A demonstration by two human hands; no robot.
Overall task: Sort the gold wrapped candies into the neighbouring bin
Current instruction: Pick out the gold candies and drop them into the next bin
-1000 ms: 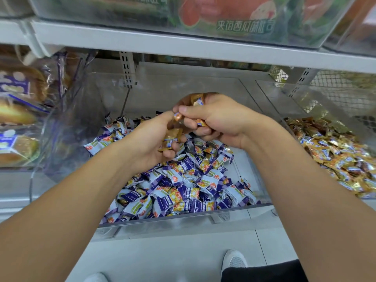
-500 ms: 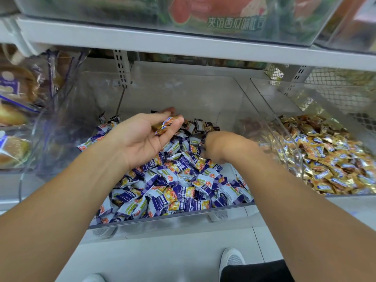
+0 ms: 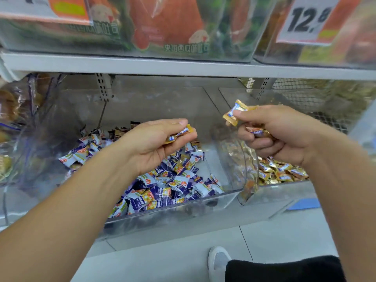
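Observation:
A clear plastic bin (image 3: 211,202) in the middle holds a heap of purple-and-white wrapped candies (image 3: 173,180). The neighbouring clear bin (image 3: 280,190) to its right holds gold wrapped candies (image 3: 280,171). My left hand (image 3: 154,143) hovers above the purple heap and pinches a gold wrapped candy (image 3: 181,133) between thumb and fingers. My right hand (image 3: 278,131) is raised over the dividing wall and the right bin. It pinches one gold wrapped candy (image 3: 234,113) at the fingertips, and another gold candy (image 3: 257,130) sits under its curled fingers.
A white shelf edge (image 3: 183,66) runs overhead with clear boxes of packaged goods and a price card (image 3: 307,19). Bagged bread (image 3: 12,127) hangs at the left. Wire mesh (image 3: 305,88) backs the right bin. My shoe (image 3: 218,261) stands on the floor below.
My right hand has risen out of the purple heap and moved right toward the gold bin with gold candies in it. My left hand stays above the heap with its candy.

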